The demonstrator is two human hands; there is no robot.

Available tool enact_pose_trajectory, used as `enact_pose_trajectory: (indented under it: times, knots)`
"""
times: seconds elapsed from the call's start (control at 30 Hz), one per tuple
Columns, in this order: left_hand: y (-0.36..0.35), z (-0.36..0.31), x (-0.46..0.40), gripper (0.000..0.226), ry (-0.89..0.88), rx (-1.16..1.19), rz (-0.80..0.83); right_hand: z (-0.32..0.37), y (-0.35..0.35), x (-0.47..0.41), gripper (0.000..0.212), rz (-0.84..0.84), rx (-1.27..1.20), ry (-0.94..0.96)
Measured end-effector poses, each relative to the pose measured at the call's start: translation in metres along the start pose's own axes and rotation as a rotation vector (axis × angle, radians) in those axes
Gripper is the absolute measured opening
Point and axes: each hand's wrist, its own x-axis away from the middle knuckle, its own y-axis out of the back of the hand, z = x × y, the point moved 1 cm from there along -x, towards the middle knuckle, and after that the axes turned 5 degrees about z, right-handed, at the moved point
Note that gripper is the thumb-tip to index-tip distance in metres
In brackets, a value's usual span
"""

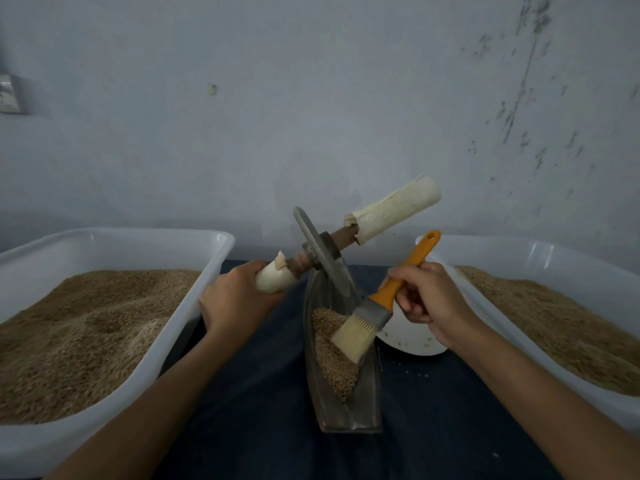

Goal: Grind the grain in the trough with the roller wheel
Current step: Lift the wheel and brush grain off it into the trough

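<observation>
left hand (pixel 235 299) grips roller wheel (pixel 323 252) handle, tilted over trough (pixel 313 382) | right hand (pixel 427 294) holds brush (pixel 372 313) on grain (pixel 334 358) in trough

A pale grey-blue plastered wall (pixel 311 98) is filling the upper half of the view, lying in dim, even light. Dark flaking marks (pixel 519 98) are running down its right side, and a small chipped spot (pixel 212 89) is showing near the middle. At the far left edge a pale wall switch plate (pixel 8 94) is sitting partly out of view. Below the wall, a dark blue cloth (pixel 249 393) is covering the table surface, with a few loose specks lying on it to the right of centre.
</observation>
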Motion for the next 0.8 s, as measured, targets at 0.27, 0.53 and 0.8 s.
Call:
enact_pose_trajectory:
  times: [0.27, 0.53, 0.8]
  knots:
    - [-0.004, -0.003, 0.002, 0.025, -0.014, -0.021, 0.004, 0.002, -0.020, 0.008, 0.032, 0.226, 0.260, -0.131]
    - [-0.003, -0.003, 0.002, 0.029, -0.001, -0.008, 0.001, -0.007, -0.029, 0.009, 0.048, 0.065, 0.521, 0.242]
    - [-0.001, -0.001, 0.001, 0.028, 0.027, 0.015, -0.002, 0.016, -0.017, 0.004, 0.033, -0.002, 0.256, 0.165]
